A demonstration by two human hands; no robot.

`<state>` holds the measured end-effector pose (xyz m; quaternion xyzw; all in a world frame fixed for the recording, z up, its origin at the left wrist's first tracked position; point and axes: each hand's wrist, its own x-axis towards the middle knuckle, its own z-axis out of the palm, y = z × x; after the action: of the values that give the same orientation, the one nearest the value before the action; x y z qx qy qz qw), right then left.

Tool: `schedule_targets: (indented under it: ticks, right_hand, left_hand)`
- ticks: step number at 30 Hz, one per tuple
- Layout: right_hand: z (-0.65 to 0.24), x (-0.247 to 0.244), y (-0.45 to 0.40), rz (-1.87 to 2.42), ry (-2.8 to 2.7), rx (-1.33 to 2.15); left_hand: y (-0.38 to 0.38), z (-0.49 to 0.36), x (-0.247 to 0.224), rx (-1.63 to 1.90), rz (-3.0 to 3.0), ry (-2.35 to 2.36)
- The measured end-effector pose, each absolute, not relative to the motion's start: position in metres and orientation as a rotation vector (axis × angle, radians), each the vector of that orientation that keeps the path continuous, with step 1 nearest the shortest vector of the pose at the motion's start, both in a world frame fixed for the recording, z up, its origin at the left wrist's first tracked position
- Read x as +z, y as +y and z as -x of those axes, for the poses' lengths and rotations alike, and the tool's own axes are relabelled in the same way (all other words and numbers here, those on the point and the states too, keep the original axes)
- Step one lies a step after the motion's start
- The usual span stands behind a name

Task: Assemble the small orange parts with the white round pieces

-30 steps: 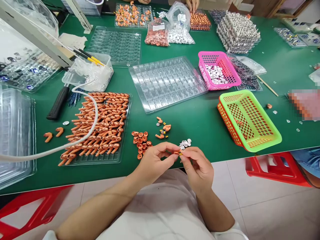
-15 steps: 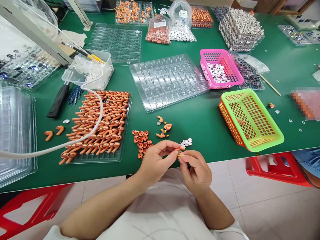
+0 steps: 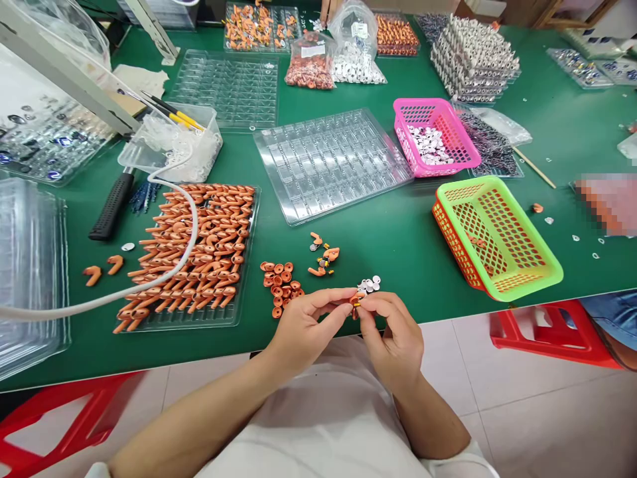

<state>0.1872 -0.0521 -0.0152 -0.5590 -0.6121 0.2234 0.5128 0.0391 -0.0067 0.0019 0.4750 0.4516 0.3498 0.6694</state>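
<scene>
Near the table's front edge, my left hand (image 3: 309, 326) pinches a small orange earphone part (image 3: 355, 300) between thumb and forefinger. My right hand (image 3: 397, 338) meets it from the other side, its thumb and forefinger closed on the same part, where a bit of yellow shows. The fingertips partly hide the piece. Behind the fingers are white round discs (image 3: 371, 285). Orange round caps (image 3: 281, 285) lie left of my left hand. Loose orange shells (image 3: 331, 253) with small yellow bits lie farther back.
A tray of orange earphone shells (image 3: 194, 252) stands at left, a white cable (image 3: 195, 226) curving over it. A clear tray (image 3: 333, 162) lies mid-table. Pink (image 3: 462, 156) and green (image 3: 537, 282) baskets stand at right. Red stools (image 3: 552, 338) are below the table edge.
The orange part between my fingertips has turned, and more of it shows below the yellow bit. Both hands remain close together. The view has shifted slightly.
</scene>
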Motion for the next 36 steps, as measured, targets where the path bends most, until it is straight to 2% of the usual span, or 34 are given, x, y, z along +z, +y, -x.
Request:
schedule_targets:
  ticks: [6, 10, 22, 29, 36]
  right_hand:
    - [-0.188, -0.016, -0.05, 1.326, -1.553, 0.453]
    - [-0.192, -0.016, -0.05, 1.284, -1.627, 0.521]
    - [-0.207, 0.003, -0.037, 1.336, -1.268, 1.328]
    - [-0.203, -0.006, -0.041, 1.295, -1.325, 1.167]
    - [-0.195, -0.007, -0.043, 1.402, -1.386, 0.974]
  left_hand:
    - [-0.006, -0.04, 0.003, 0.789, -1.12, 1.046]
    - [-0.004, -0.039, 0.005, 0.777, -1.099, 1.046]
    - [-0.005, -0.03, 0.004, 0.689, -1.162, 0.935]
    - [-0.002, -0.031, 0.01, 0.689, -0.881, 0.973]
    - [-0.006, -0.036, 0.011, 0.741, -0.863, 1.066]
